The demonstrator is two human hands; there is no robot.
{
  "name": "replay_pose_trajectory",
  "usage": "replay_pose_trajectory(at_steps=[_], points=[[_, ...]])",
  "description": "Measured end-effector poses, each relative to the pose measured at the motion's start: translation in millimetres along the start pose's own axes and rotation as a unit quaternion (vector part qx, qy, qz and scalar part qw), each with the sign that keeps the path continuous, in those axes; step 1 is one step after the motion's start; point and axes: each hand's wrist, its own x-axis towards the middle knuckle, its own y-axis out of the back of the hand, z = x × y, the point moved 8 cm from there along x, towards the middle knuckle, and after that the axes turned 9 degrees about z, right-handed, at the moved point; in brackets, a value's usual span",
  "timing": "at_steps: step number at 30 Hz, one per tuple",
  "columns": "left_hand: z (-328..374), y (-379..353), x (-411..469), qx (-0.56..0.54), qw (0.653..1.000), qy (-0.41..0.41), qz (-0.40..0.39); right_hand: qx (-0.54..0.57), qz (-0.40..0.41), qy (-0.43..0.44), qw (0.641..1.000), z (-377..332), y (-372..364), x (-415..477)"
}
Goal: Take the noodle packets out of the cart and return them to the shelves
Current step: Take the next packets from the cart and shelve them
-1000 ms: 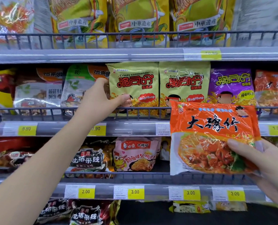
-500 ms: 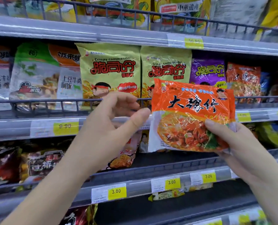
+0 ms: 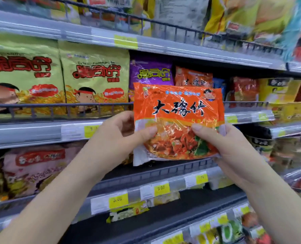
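Having come off the shelf rail, the left hand (image 3: 118, 138) is joining the right hand (image 3: 230, 148) in pinching the orange noodle packet (image 3: 177, 110), holding it just below the matching orange stack (image 3: 192, 76), probably readying it for shelving.

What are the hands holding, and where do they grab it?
One orange noodle packet. The left hand pinches its lower left edge; the right hand pinches its lower right side, thumbs in front.

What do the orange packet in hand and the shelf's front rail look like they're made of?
The orange noodle packet: thin glossy plastic film, judging by its crinkles and glare streaks. The front rail: dark wire, probably coated metal; thin bars with a matte finish, though blur leaves that open.
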Motion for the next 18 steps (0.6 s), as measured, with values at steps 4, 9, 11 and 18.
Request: replay_pose_trajectory(at_steps=[4, 9, 11, 18], points=[[14.8, -54.2, 13.4, 0.025, 0.999, -0.020, 0.025, -0.072, -0.007, 0.019, 0.997, -0.1, 58.5, 28.5], [20.4, -104.5, 43.7, 0.065, 0.996, -0.018, 0.065, -0.124, -0.022, 0.080, 0.989, -22.7, 109.0, 67.0], [21.2, -112.0, 57.3, 0.086, 0.993, -0.012, 0.080, -0.137, -0.025, 0.083, 0.987, -23.4, 116.4, 87.2], [36.2, -114.0, 105.9, 0.162, 0.980, -0.018, 0.115, -0.178, -0.023, 0.118, 0.977, -30.0, 120.3, 152.2]])
